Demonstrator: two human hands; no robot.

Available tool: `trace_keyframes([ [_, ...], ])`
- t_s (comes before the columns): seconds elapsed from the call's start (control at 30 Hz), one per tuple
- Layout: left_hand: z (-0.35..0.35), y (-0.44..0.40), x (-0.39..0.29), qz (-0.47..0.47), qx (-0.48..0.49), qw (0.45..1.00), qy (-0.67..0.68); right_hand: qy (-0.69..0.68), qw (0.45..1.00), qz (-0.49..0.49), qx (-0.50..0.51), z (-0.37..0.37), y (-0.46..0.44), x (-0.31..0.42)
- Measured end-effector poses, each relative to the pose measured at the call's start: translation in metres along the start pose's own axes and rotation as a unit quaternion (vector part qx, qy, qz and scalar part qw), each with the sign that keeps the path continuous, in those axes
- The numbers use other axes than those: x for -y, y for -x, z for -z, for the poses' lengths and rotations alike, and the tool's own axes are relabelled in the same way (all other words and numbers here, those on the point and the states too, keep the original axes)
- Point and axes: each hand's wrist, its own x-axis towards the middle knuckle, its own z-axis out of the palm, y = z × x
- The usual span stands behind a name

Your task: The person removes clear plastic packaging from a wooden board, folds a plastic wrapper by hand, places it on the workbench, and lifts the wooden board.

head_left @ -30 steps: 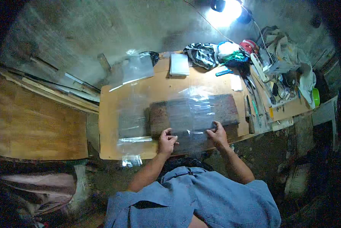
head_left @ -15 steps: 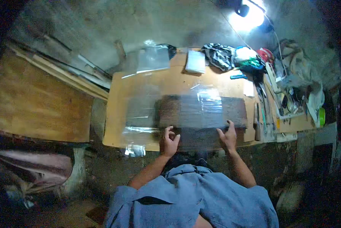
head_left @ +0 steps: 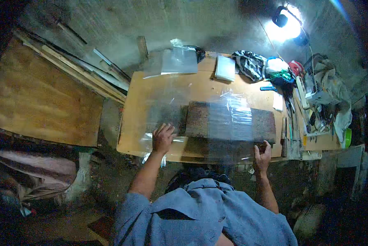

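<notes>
A dark, rough-faced rectangular block (head_left: 198,121) lies across the table, with a clear plastic sheet (head_left: 229,123) spread over its middle and hanging past its front side. More clear plastic film (head_left: 153,115) lies on the wood to its left. My left hand (head_left: 163,138) is over that film, its fingers a little bent and apart; whether they press on it I cannot tell. By the block's front right corner is my right hand (head_left: 262,158), thumb and fingers apart, holding nothing.
At the back of the wooden table (head_left: 134,94) lie a stack of clear sheets (head_left: 180,61), a white packet (head_left: 225,68) and a striped bag (head_left: 249,65). Tools and a power strip (head_left: 302,92) crowd the right side. A lamp (head_left: 288,26) shines above. A wooden panel (head_left: 44,94) stands left.
My left hand has moved left, from the block's front side to the loose film. My right hand stays near the block's front right, slightly lower. The camera view has shifted.
</notes>
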Motion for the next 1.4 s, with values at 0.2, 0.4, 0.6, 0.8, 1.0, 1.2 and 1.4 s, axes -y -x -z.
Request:
trace_keyframes([
  [0.2, -0.026, -0.007, 0.021, -0.091, -0.097, 0.990, 0.040, -0.009, 0.996, -0.078, 0.037, 0.005, 0.000, 0.033],
  [0.4, -0.027, -0.018, 0.010, -0.036, -0.082, 0.996, 0.007, -0.013, 0.998, -0.052, 0.043, -0.004, 0.000, 0.051],
  [0.6, -0.010, -0.010, -0.008, -0.100, -0.056, 0.993, 0.042, -0.034, 0.999, 0.011, 0.026, -0.018, 0.003, 0.064],
  [0.8, -0.031, -0.009, 0.004, -0.160, -0.063, 0.982, 0.075, -0.085, 0.994, -0.037, 0.061, -0.018, 0.006, 0.093],
  [1.0, -0.038, -0.009, 0.008, -0.202, -0.081, 0.973, 0.074, -0.063, 0.995, -0.011, 0.070, -0.025, 0.008, 0.096],
  [1.2, -0.024, -0.014, 0.005, -0.161, -0.114, 0.977, 0.085, -0.103, 0.987, -0.079, 0.099, -0.034, 0.011, 0.102],
  [1.4, -0.001, -0.019, 0.003, -0.074, -0.200, 0.962, 0.169, -0.115, 0.982, -0.015, 0.152, -0.048, 0.011, 0.117],
])
